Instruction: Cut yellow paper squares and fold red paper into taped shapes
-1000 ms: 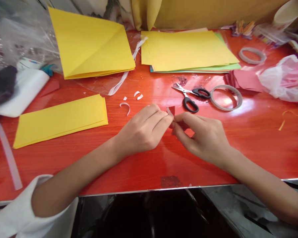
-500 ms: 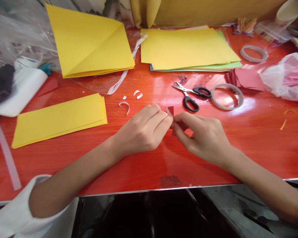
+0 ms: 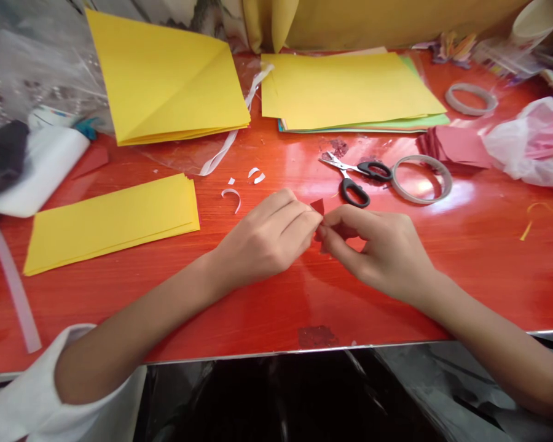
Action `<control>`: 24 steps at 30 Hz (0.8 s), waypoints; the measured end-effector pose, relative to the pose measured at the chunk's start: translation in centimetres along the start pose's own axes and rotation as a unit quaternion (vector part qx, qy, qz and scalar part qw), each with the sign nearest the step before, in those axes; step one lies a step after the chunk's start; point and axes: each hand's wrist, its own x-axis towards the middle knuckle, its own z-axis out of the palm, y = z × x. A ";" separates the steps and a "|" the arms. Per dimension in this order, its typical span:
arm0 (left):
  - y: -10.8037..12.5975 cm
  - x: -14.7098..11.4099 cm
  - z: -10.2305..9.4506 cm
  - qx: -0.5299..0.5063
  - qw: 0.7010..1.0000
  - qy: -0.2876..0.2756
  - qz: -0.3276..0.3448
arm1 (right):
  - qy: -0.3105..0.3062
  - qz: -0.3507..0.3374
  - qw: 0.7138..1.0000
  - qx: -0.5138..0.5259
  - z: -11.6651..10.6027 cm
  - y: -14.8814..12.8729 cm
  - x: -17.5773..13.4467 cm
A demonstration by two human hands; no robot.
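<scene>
A small piece of dark red paper (image 3: pixel 318 206) pokes out above my fingertips, most of it hidden by my hands. My left hand (image 3: pixel 276 230) is closed around it, knuckles facing up. Thumb and forefinger of my right hand (image 3: pixel 373 248) pinch at the same piece, and the two hands touch at the tips. Just beyond my right hand lies a pair of black-handled scissors (image 3: pixel 350 174), blades slightly apart. Beside the scissors rests a roll of clear tape (image 3: pixel 396 184). Curled white strips (image 3: pixel 233 199) lie past my left hand.
Folded yellow paper (image 3: pixel 113 224) lies on the left of the red table (image 3: pixel 239 331). Behind are a yellow folded sheet (image 3: pixel 170 80) and a paper stack (image 3: pixel 345 86). Red paper pieces (image 3: pixel 461 147), a second tape roll (image 3: pixel 449 101) and a plastic bag (image 3: pixel 525 144) sit at right.
The red paper between my fingers has turned slightly; its pale edge no longer shows and less of it is visible. My hands have shifted only a little.
</scene>
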 end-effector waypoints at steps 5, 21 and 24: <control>0.0 0.2 0.0 -0.080 0.994 -0.006 -0.068 | 0.000 0.009 1.000 0.019 -0.1 0.0 0.1; -0.1 0.3 -0.1 -0.103 0.989 -0.032 -0.100 | 0.013 -0.025 1.000 -0.006 0.0 0.1 0.1; -0.6 0.4 -0.4 -0.106 0.983 -0.033 -0.148 | -0.003 0.014 0.999 0.037 -0.2 0.2 0.2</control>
